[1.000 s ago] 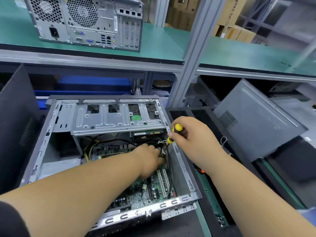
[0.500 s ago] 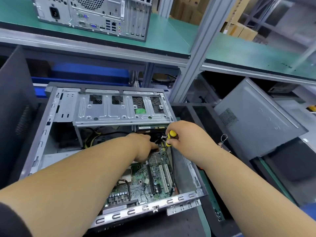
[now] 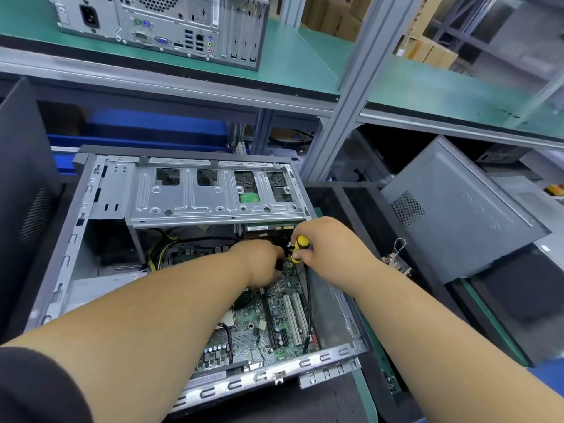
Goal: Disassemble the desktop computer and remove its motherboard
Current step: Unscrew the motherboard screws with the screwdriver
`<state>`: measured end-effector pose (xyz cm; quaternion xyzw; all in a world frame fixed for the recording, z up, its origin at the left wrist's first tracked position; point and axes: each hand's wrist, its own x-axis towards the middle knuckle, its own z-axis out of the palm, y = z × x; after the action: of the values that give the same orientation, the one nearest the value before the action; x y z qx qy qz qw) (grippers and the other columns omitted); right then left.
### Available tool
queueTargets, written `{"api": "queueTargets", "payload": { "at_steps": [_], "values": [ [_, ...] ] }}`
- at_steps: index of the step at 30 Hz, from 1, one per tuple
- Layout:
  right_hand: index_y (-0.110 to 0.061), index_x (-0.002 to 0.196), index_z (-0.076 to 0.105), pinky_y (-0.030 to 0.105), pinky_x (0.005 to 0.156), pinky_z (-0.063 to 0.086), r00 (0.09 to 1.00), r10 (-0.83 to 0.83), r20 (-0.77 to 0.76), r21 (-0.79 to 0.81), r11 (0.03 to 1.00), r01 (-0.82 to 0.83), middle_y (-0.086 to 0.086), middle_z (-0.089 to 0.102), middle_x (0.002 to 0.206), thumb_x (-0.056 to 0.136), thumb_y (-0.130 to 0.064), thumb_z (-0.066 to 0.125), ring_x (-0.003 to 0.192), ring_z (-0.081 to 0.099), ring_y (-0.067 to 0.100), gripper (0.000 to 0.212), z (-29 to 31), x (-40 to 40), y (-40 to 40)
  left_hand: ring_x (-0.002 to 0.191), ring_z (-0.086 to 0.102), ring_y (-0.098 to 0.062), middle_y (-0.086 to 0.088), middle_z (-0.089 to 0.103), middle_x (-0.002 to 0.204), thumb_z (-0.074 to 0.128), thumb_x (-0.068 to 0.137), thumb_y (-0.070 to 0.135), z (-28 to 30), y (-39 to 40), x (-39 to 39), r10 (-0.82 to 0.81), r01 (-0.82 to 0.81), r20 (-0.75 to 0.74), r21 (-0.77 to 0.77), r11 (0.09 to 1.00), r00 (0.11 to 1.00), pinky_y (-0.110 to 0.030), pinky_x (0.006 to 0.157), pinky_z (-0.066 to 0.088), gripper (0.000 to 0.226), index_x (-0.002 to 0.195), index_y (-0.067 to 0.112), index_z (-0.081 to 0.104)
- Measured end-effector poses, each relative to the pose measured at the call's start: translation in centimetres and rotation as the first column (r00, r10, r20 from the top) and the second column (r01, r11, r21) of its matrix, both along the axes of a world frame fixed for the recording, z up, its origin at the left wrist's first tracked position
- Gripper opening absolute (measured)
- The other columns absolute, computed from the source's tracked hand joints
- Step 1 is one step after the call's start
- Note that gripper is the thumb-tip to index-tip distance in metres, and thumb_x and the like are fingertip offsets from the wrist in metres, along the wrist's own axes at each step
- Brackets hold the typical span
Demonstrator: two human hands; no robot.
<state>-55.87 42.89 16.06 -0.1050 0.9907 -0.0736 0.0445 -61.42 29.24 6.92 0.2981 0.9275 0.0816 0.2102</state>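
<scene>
Honestly, with the computer case (image 3: 76,239) lying open on the tabletop and the motherboard (image 3: 280,319) still on its floor, my right hand (image 3: 329,248) gripping the screwdriver (image 3: 300,247) could slip and gouge traces; my left hand (image 3: 259,264) curls over a connector, fingertips hidden, and might yank it crooked.

Electronics teardown workshop or repair line — not a home or office. Evidence: aluminium-profile workbench frame (image 3: 351,96) carrying a green-matted upper shelf (image 3: 305,65); a second desktop tower (image 3: 171,22) parked at that shelf's left end; loose grey case side panels (image 3: 457,209) stacked by the bench's right edge; cardboard cartons (image 3: 427,50) piled behind; opened computer chassis (image 3: 100,190) lying on the bench.
</scene>
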Motion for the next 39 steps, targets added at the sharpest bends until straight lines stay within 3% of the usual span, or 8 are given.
{"api": "queueTargets", "payload": {
  "at_steps": [9,13,17,23,26,31,35,39],
  "values": [
    [-0.019,0.103,0.068,0.032,0.082,0.048,1.000,0.004,-0.001,-0.003,1.000,-0.004,0.002,0.064,0.096,0.087,-0.028,0.069,0.097,0.054,0.020,0.019,-0.4,-0.2,0.2,0.099,0.061,-0.016,0.012,0.066,0.113,0.060,0.089,0.035,-1.6,0.4,-0.3,0.147,-0.169,0.137,0.167,0.971,0.980,-0.020,0.073,0.041,0.031,0.117,0.045,0.065],
    [-0.021,0.104,0.069,0.032,0.083,0.048,1.000,-0.010,0.006,-0.012,1.000,0.010,0.001,0.064,0.099,0.087,-0.028,0.070,0.099,0.054,0.019,0.019,-0.5,-0.3,0.3,0.084,0.056,-0.009,0.017,0.066,0.109,0.060,0.090,0.031,-1.7,0.5,-0.3,0.179,-0.215,0.177,0.210,0.954,0.968,-0.018,0.071,0.040,0.028,0.113,0.045,0.068],
    [-0.020,0.103,0.069,0.032,0.082,0.048,1.000,-0.011,0.003,-0.026,1.000,0.011,0.001,0.064,0.098,0.087,-0.028,0.070,0.098,0.054,0.019,0.018,-0.4,-0.1,0.4,0.081,0.059,-0.011,0.017,0.066,0.096,0.060,0.088,0.030,-1.7,0.6,-0.1,0.182,-0.221,0.193,0.204,0.954,0.964,-0.019,0.070,0.045,0.027,0.107,0.047,0.069],
    [-0.019,0.105,0.068,0.033,0.084,0.047,1.000,0.004,0.019,-0.006,1.000,-0.004,0.003,0.065,0.101,0.088,-0.028,0.068,0.101,0.055,0.021,0.020,-0.2,-0.2,0.4,0.089,0.066,-0.010,0.018,0.067,0.109,0.061,0.087,0.033,-1.6,0.5,-0.1,0.142,-0.172,0.189,0.154,0.973,0.972,-0.023,0.081,0.052,0.029,0.108,0.051,0.067],
    [-0.019,0.106,0.068,0.033,0.082,0.048,0.999,0.027,0.026,-0.012,1.000,-0.027,0.003,0.064,0.100,0.088,-0.026,0.068,0.100,0.055,0.021,0.019,-0.3,-0.3,0.2,0.095,0.064,-0.011,0.018,0.065,0.115,0.061,0.086,0.035,-1.7,0.3,0.0,0.136,-0.160,0.183,0.123,0.979,0.974,-0.021,0.080,0.050,0.032,0.111,0.053,0.065],
    [-0.019,0.109,0.068,0.032,0.081,0.048,0.993,0.115,0.019,0.000,0.993,-0.115,0.004,0.065,0.101,0.089,-0.024,0.067,0.099,0.057,0.022,0.021,-0.5,-0.6,-1.5,0.089,0.065,-0.009,0.018,0.068,0.108,0.063,0.084,0.036,-1.4,-2.2,0.1,0.156,-0.188,0.223,0.132,0.973,0.962,-0.019,0.074,0.047,0.031,0.110,0.053,0.065],
    [-0.019,0.107,0.067,0.032,0.084,0.046,0.980,0.195,0.021,-0.038,0.980,-0.195,0.002,0.064,0.102,0.087,-0.027,0.068,0.103,0.053,0.020,0.021,-0.9,-0.9,-3.5,0.105,0.057,-0.015,0.009,0.058,0.118,0.063,0.085,0.043,-0.8,-5.6,0.5,0.073,-0.091,0.203,0.081,0.993,0.976,-0.023,0.085,0.042,0.037,0.121,0.051,0.059],
    [-0.017,0.102,0.064,0.036,0.079,0.049,0.958,0.286,0.023,-0.073,0.956,-0.284,0.004,0.063,0.097,0.087,-0.030,0.068,0.092,0.056,0.023,0.020,-0.6,-1.6,-7.0,0.119,0.041,-0.023,0.004,0.041,0.112,0.059,0.088,0.046,2.3,-10.2,2.1,0.033,-0.019,0.202,-0.075,0.997,0.979,-0.033,0.102,0.033,0.050,0.136,0.049,0.046]
  ]
}}
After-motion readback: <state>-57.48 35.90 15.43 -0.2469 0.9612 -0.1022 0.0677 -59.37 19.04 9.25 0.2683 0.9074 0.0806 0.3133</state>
